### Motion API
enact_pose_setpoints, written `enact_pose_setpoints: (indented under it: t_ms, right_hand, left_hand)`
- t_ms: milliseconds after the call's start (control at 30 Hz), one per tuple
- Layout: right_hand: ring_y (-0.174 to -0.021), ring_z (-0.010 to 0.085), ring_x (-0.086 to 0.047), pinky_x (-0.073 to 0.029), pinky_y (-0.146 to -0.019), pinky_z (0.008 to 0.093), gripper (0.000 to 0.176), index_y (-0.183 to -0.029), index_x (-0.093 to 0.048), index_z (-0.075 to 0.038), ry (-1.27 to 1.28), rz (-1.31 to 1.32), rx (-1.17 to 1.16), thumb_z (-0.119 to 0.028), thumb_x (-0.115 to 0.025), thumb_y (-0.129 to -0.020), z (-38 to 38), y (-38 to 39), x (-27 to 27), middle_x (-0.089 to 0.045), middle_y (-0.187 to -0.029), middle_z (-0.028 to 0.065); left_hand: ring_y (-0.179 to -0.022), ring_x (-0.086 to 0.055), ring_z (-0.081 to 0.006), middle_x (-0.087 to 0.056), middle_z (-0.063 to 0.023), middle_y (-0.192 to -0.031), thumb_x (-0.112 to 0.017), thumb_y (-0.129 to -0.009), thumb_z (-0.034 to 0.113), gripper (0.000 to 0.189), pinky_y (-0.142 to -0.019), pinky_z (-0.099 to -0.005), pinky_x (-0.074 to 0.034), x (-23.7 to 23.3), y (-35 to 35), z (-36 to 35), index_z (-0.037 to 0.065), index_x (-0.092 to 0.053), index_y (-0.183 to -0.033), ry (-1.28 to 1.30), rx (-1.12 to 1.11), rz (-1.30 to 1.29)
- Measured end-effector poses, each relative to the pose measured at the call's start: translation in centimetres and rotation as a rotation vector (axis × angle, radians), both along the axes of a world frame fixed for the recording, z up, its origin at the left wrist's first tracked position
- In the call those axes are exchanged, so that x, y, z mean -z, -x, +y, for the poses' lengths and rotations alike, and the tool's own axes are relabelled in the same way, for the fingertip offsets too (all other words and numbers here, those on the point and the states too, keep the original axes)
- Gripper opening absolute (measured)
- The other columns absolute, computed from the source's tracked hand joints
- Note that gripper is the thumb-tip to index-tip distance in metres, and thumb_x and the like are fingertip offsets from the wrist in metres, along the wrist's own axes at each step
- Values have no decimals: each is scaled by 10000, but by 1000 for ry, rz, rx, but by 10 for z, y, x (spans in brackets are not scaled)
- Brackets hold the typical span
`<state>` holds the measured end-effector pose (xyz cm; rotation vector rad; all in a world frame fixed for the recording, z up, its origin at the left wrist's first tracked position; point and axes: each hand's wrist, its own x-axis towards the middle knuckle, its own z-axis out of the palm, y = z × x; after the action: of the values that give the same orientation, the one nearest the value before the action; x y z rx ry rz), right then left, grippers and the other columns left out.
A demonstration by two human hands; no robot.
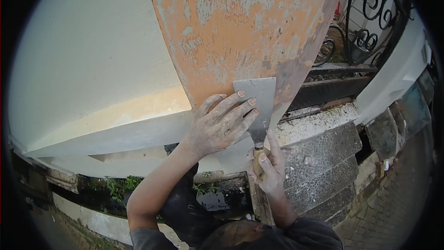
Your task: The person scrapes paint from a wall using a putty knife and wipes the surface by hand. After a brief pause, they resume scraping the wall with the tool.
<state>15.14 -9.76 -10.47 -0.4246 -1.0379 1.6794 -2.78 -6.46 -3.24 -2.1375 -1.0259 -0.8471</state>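
A wide-bladed scraper with a wooden handle points up at a pillar of worn orange paint with grey patches. My right hand is wrapped round the handle, thumb along its front. My left hand, dusted with white powder, lies over the left side of the blade with its fingers stretched out and fingertips on the metal. The blade's straight top edge overlaps the lower part of the orange surface in this view. Pale dust covers both hands.
A cream wall with a ledge runs off to the left. Black scrolled ironwork stands at the right, above a speckled stone slab. Below lies a drain with dark water and green plants.
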Motion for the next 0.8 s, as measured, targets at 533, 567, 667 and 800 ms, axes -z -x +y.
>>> enact_pose_setpoints:
  t_ms: [533, 567, 667, 800]
  right_hand:
    - [-461, 54, -448, -361, -378, 177, 562, -1429, -187, -42, -78, -134, 103, -144, -452, -944, 10, -2, -23, -557, -836, 109]
    - [-459, 54, -451, -360, -375, 178, 563, -1427, -189, -39, -100, -143, 129, -142, -457, -943, 9, 1, -19, -561, -824, 110]
    - [-454, 56, -449, -354, -376, 175, 573, -1425, -199, -38, -24, -53, 100, -157, -476, -938, 5, 10, 5, -559, -798, 113]
    - [-469, 35, -421, -343, -380, 189, 502, -1409, -279, -67, -113, -69, 195, -72, -453, -938, 14, 20, -34, -570, -799, 80]
  left_hand:
    - [-1119, -524, -91, -591, 91, -1174, -573, -795, 385, 257, -972, -389, -348, -19, 2, 19, 258, -661, -999, -182, -42, -3]
    - [-1112, -529, -90, -600, 97, -1154, -576, -787, 394, 263, -944, -385, -355, -15, 1, 19, 260, -663, -995, -157, -46, -26]
    - [-1094, -551, -110, -628, 57, -1112, -576, -772, 375, 287, -911, -380, -355, 1, 5, 17, 208, -674, -984, -145, -10, 24]
    - [-1094, -545, -94, -620, 102, -1119, -620, -755, 358, 256, -939, -388, -353, -34, 3, 20, 247, -677, -979, -241, -67, -59]
